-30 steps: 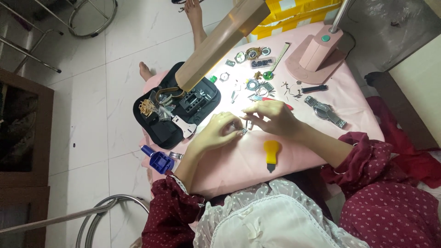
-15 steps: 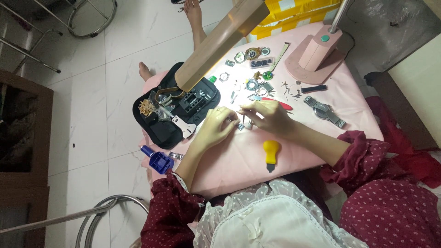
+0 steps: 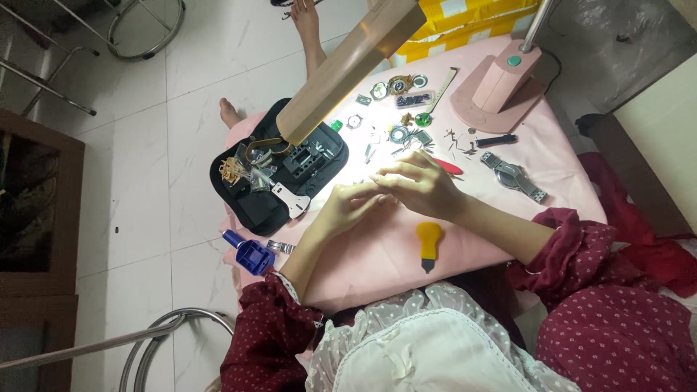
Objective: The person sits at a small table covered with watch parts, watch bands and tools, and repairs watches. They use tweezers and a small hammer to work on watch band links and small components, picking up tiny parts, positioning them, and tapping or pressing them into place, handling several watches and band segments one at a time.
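Head view shows your left hand [image 3: 347, 209] and right hand [image 3: 421, 185] meeting fingertip to fingertip under the lamp, apparently pinching some small part; glare hides it. Yellow tool [image 3: 428, 243] lies at 6 o'clock. Fine fitting work; move gently.

Left hand [image 3: 347, 208]: a second ago apart from the other hand, fingers spread on the pink tablecloth [image 3: 377, 254]; now drawn in, fingertips touching the right hand.
Right hand [image 3: 421, 185]: shifted slightly toward the left hand, fingers curled over it, covering the small metal part that showed between the two hands a second ago.
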